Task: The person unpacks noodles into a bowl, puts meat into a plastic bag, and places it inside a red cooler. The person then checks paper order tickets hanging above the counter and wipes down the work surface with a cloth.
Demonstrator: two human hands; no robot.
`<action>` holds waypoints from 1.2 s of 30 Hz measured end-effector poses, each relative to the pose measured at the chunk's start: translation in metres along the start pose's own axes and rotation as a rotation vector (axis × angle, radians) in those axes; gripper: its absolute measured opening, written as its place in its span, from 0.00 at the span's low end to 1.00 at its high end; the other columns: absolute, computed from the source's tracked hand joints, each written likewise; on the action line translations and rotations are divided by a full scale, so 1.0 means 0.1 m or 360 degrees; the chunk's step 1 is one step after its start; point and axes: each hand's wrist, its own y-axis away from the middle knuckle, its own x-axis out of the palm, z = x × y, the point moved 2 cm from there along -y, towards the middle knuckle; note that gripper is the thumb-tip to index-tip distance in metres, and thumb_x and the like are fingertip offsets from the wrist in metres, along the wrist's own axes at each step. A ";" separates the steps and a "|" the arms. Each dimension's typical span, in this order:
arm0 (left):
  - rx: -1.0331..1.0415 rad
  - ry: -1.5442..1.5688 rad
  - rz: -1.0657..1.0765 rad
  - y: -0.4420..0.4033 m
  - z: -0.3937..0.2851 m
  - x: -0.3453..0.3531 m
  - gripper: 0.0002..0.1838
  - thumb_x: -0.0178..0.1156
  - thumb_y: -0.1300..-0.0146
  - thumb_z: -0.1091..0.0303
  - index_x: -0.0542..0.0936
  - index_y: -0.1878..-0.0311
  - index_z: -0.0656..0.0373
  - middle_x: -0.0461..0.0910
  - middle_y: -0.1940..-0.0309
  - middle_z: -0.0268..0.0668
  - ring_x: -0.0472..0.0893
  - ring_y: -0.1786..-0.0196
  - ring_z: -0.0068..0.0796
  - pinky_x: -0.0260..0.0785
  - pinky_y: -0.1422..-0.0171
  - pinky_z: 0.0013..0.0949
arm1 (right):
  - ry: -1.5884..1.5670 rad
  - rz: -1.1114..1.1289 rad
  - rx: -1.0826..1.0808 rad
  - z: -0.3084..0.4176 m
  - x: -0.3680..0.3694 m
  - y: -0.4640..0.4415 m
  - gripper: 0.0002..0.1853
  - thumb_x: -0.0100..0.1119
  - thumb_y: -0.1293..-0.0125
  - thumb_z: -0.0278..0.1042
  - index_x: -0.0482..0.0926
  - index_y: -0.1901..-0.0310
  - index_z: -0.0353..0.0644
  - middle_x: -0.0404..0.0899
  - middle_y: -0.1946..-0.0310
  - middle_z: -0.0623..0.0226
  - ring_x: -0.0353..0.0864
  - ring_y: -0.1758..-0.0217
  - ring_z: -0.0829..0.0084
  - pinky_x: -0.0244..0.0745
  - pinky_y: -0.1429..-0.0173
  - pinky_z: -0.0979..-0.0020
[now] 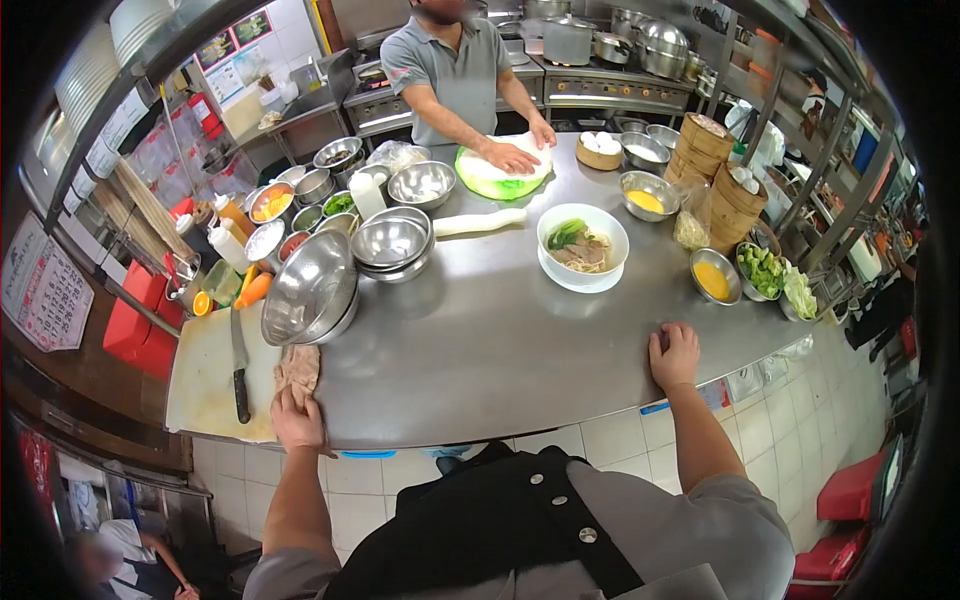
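My left hand [297, 422] is at the front left of the steel counter, its fingers closed over the near end of a crumpled beige cloth [299, 370]. The cloth lies beside a cutting board [205, 385], on which a black-handled knife [240, 365] rests. My right hand [676, 357] leans on the counter near its right front edge, holding nothing, with the thumb apart from the loosely bent fingers. Beyond it, a white bowl [617, 222] of noodles, sliced meat and greens stands on a white plate [580, 287].
Steel bowls [310, 285], bottles and ingredient tins crowd the left side. Across the counter [480, 350], a co-worker [450, 90] has both hands on a round white-and-green item [505, 165]. Bamboo steamers [738, 205], egg bowls [713, 275] and greens [762, 270] stand at right.
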 end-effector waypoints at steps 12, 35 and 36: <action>0.0021 0.0001 -0.0035 0.00 0.01 0.01 0.27 0.61 0.35 0.59 0.76 0.34 0.60 0.75 0.35 0.50 0.72 0.32 0.53 0.64 0.27 0.51 | 0.0017 0.0022 0.0027 0.02 -0.04 0.00 0.16 0.67 0.36 0.42 0.81 0.51 0.45 0.78 0.46 0.57 0.73 0.38 0.52 0.68 0.34 0.51; 0.0026 0.0009 -0.0082 0.00 0.02 0.03 0.26 0.62 0.35 0.60 0.77 0.36 0.62 0.76 0.37 0.50 0.74 0.35 0.54 0.67 0.30 0.50 | 0.0022 0.0037 0.0034 0.03 -0.04 0.00 0.16 0.67 0.36 0.43 0.81 0.51 0.45 0.78 0.46 0.57 0.73 0.38 0.52 0.68 0.34 0.51; 0.0028 0.0012 -0.0086 0.00 0.02 0.03 0.26 0.62 0.35 0.61 0.77 0.36 0.62 0.76 0.37 0.50 0.74 0.35 0.54 0.67 0.30 0.50 | 0.0026 0.0031 0.0029 0.03 -0.04 0.00 0.16 0.67 0.36 0.43 0.81 0.51 0.45 0.78 0.46 0.57 0.73 0.38 0.52 0.68 0.34 0.51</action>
